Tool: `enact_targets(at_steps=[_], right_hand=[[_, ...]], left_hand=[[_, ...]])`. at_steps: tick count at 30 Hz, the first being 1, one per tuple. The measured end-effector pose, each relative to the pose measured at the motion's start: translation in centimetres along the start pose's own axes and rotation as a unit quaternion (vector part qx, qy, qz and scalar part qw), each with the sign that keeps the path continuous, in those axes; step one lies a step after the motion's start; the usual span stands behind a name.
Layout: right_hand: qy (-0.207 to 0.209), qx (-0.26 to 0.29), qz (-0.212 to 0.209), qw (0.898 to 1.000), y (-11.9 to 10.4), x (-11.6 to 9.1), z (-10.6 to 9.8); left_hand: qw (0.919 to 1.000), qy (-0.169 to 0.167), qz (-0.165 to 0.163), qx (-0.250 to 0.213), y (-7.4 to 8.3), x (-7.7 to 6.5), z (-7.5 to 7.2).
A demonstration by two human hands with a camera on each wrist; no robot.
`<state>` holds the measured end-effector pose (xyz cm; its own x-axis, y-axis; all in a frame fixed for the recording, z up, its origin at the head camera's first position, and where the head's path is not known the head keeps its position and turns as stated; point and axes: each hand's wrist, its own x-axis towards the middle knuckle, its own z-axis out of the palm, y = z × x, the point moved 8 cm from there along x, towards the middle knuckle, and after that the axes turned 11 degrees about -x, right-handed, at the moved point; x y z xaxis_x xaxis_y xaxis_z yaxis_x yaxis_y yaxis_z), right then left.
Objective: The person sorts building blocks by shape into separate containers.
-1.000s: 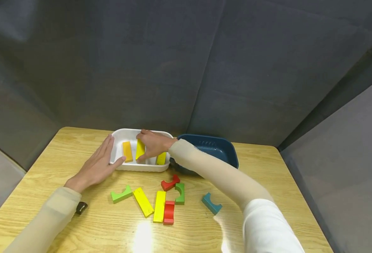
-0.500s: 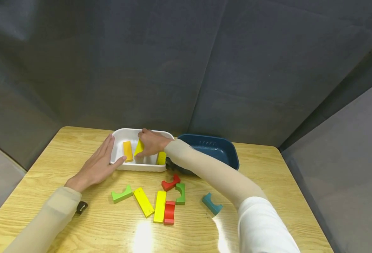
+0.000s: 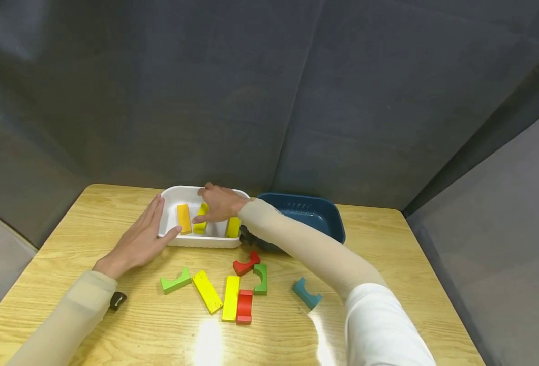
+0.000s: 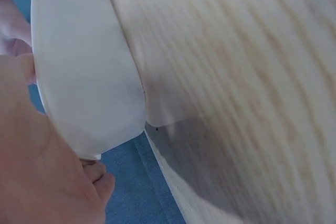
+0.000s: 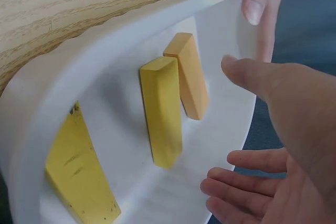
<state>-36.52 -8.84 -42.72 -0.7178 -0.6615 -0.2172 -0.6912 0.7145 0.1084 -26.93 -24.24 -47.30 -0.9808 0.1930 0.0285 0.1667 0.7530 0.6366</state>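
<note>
A white plastic basin stands at the back of the wooden table. My left hand rests along its left end, fingers straight, with the thumb over the front rim. Inside lie an orange block, a middle yellow block and another yellow block with dark specks at the right end. Over the middle yellow block hovers my right hand. In the right wrist view, its thumb and fingers are spread apart with nothing between them. The middle block stands close beside the orange one.
A dark blue basin stands just right of the white one, partly behind my right forearm. Nearer lie two yellow blocks, two red arch blocks, two green arch blocks and a blue arch block. A dark curtain rises behind.
My right hand has let go of the middle yellow block, which was tilted in its grip and now sits on the basin floor nearer the orange block. My left hand has stayed put.
</note>
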Motion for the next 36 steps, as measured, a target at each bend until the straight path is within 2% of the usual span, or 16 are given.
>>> enact_targets(at_steps=[8, 20, 30, 36], right_hand=[[-0.006, 0.016, 0.007, 1.0, 0.4, -0.4, 0.0], [0.017, 0.023, -0.028, 0.999, 0.1, -1.9, -1.3], [0.032, 0.038, -0.037, 0.998, 0.2, -4.7, -2.1], [0.065, 0.052, -0.061, 0.995, -0.1, -6.5, -2.6]], left_hand=[[1.0, 0.001, -0.003, 0.0, -0.4, -0.1, 0.0], [1.0, 0.002, 0.002, 0.004, -0.5, 0.0, -0.3], [1.0, 0.002, -0.001, 0.002, -0.7, 0.1, -0.1], [1.0, -0.002, -0.002, 0.004, -0.5, 0.0, -0.2]])
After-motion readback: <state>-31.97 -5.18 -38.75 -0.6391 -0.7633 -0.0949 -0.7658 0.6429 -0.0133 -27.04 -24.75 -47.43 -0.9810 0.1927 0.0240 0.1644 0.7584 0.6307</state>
